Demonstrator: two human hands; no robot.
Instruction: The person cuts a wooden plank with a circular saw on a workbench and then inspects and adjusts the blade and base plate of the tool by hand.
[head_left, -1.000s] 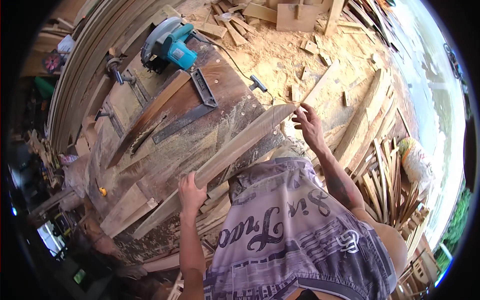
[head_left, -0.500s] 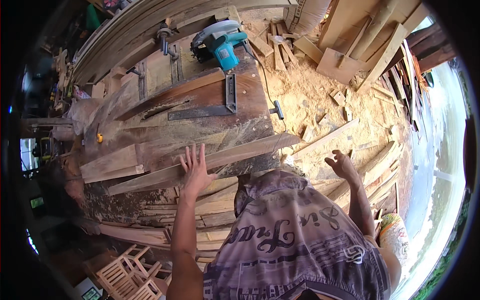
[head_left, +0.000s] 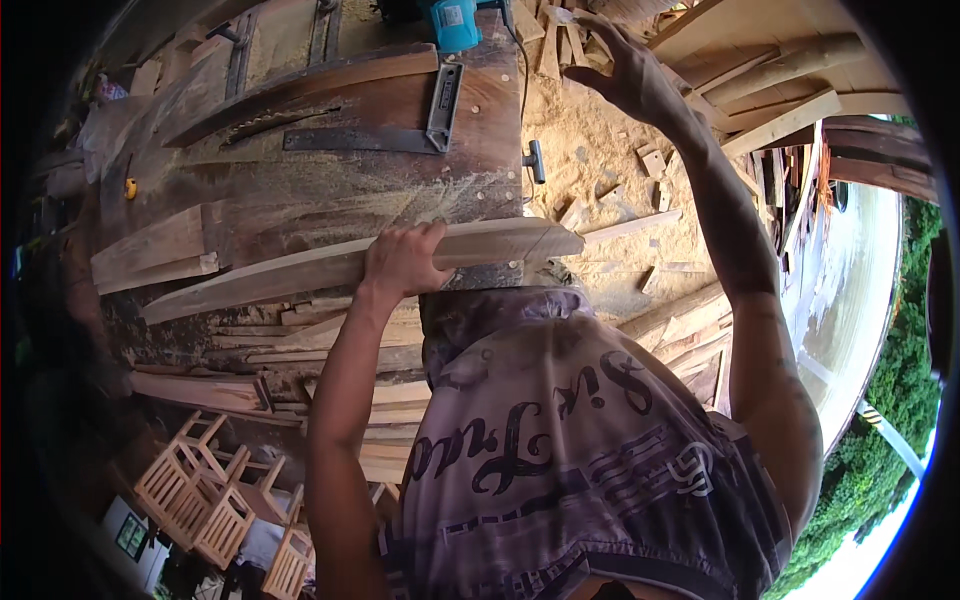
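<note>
A long, slightly curved wooden board [head_left: 490, 242] lies along the near edge of the workbench, its right end jutting past the bench end. My left hand [head_left: 402, 262] is closed over the middle of it, fingers on the far side and thumb toward me. My right hand [head_left: 625, 75] reaches out over the sawdust floor beyond the bench's right end, fingers apart with nothing in them. To its left, at the top edge of the picture, sits a teal circular saw [head_left: 455, 25], partly cut off. A metal try square [head_left: 446, 105] rests on the bench beside another curved board [head_left: 330, 85].
A short wood block [head_left: 150, 250] and a small yellow object [head_left: 130, 188] lie on the bench's left side. The saw's dark cord [head_left: 524, 75] hangs by the bench end, above a T-shaped clamp handle [head_left: 536, 162]. Offcuts [head_left: 655, 162] litter the sawdust; slatted wooden chairs [head_left: 190, 490] stand lower left.
My left hand has gone from spread on the board to gripping it, and the board has turned slightly. My right hand has stretched forward. The view has shifted, leaving the saw at the top edge.
</note>
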